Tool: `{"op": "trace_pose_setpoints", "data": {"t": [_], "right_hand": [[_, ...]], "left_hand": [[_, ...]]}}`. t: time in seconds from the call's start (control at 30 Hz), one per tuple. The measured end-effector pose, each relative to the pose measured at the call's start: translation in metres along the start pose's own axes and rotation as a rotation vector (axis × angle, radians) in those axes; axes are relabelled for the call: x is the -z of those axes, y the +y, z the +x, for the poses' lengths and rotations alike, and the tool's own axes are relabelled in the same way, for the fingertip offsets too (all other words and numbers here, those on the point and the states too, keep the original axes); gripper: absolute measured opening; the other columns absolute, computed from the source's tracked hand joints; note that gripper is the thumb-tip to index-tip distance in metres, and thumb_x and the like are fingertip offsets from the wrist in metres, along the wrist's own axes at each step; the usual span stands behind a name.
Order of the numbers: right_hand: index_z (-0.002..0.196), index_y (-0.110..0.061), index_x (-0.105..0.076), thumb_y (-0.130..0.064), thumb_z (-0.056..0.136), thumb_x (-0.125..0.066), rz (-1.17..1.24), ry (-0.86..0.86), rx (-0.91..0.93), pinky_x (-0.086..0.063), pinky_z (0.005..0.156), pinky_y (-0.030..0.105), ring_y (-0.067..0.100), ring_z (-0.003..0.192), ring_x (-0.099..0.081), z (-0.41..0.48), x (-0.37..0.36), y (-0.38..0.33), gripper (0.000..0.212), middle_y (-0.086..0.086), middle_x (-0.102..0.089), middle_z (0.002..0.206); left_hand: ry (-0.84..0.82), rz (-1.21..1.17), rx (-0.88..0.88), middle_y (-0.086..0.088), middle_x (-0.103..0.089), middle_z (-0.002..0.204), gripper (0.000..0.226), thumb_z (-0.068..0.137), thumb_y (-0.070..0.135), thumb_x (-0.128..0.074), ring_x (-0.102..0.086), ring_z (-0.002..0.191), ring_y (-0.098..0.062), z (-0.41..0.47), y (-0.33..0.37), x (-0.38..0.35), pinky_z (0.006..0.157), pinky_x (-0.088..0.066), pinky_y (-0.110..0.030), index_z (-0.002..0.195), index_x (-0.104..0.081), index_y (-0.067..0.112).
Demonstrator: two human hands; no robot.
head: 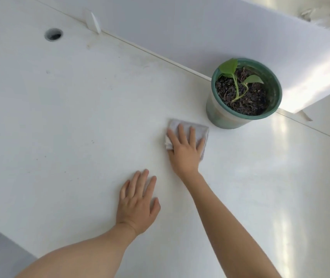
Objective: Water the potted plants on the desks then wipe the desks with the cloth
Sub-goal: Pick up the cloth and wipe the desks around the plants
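A folded pale grey cloth (198, 128) lies flat on the white desk (75, 121), just left of and in front of a green pot (222, 115) holding a small leafy plant (238, 81) in dark soil. My right hand (186, 151) presses down on the cloth, fingers spread over it and pointing away from me. My left hand (138, 203) rests flat on the bare desk nearer to me, fingers apart, holding nothing.
A white partition panel (200, 35) runs diagonally along the desk's far side, behind the pot. A round cable hole (53, 34) sits at the far left. The desk's near edge (5, 237) crosses the lower left corner. Sunlight streaks the right part.
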State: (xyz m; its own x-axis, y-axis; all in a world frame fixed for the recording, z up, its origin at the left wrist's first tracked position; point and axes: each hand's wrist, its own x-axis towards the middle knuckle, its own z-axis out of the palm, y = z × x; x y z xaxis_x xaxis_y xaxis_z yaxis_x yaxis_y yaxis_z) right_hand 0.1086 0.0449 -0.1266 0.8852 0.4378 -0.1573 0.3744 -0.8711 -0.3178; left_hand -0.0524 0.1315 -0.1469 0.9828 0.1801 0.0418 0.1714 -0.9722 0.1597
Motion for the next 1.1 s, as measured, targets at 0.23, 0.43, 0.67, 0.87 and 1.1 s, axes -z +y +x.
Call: {"op": "trace_pose_setpoints", "data": {"t": [0.23, 0.43, 0.67, 0.87, 1.1], "right_hand": [[0.141, -0.033, -0.027, -0.033, 0.095, -0.03, 0.055, -0.087, -0.086, 0.009, 0.113, 0.056, 0.033, 0.143, 0.006, 0.123, 0.026, -0.019, 0.045, 0.0, -0.009, 0.157], [0.138, -0.033, -0.035, -0.029, 0.091, -0.041, -0.056, -0.198, 0.311, -0.001, 0.11, 0.064, 0.034, 0.143, -0.006, 0.06, 0.005, -0.023, 0.047, -0.001, -0.022, 0.154], [0.128, -0.041, -0.037, -0.042, 0.083, -0.037, -0.252, -0.121, 0.52, -0.025, 0.101, 0.047, 0.035, 0.132, -0.035, -0.054, 0.03, 0.131, 0.045, 0.004, -0.05, 0.138], [0.132, -0.025, -0.046, -0.041, 0.086, -0.035, 0.105, 0.227, -0.418, -0.024, 0.109, 0.053, 0.031, 0.136, -0.031, -0.024, 0.084, 0.199, 0.05, 0.009, -0.043, 0.144], [0.137, -0.034, -0.032, -0.027, 0.091, -0.038, 0.099, 0.258, -0.702, 0.008, 0.11, 0.057, 0.032, 0.143, -0.001, -0.007, 0.042, 0.112, 0.046, 0.003, -0.016, 0.155]], "left_hand": [[0.031, -0.007, -0.019, -0.012, -0.054, 0.133, 0.054, 0.074, 0.034, -0.039, -0.038, 0.123, -0.027, -0.001, -0.001, -0.002, 0.097, -0.028, -0.042, 0.125, -0.044, 0.014], [0.043, 0.019, -0.025, -0.012, -0.05, 0.135, 0.056, 0.073, 0.036, -0.04, -0.038, 0.123, -0.027, -0.001, -0.001, -0.004, 0.096, -0.029, -0.041, 0.125, -0.044, 0.014], [0.074, 0.008, -0.019, -0.009, -0.035, 0.136, 0.054, 0.074, 0.035, -0.038, -0.036, 0.123, -0.027, -0.002, 0.0, -0.006, 0.095, -0.027, -0.042, 0.124, -0.042, 0.014], [0.091, -0.002, -0.01, -0.009, -0.035, 0.135, 0.053, 0.074, 0.033, -0.036, -0.035, 0.123, -0.028, -0.003, 0.001, -0.007, 0.094, -0.027, -0.043, 0.124, -0.042, 0.013], [0.078, 0.002, -0.01, -0.018, -0.059, 0.126, 0.052, 0.074, 0.032, -0.036, -0.037, 0.12, -0.03, -0.001, 0.002, -0.005, 0.093, -0.027, -0.042, 0.121, -0.044, 0.011]]}}
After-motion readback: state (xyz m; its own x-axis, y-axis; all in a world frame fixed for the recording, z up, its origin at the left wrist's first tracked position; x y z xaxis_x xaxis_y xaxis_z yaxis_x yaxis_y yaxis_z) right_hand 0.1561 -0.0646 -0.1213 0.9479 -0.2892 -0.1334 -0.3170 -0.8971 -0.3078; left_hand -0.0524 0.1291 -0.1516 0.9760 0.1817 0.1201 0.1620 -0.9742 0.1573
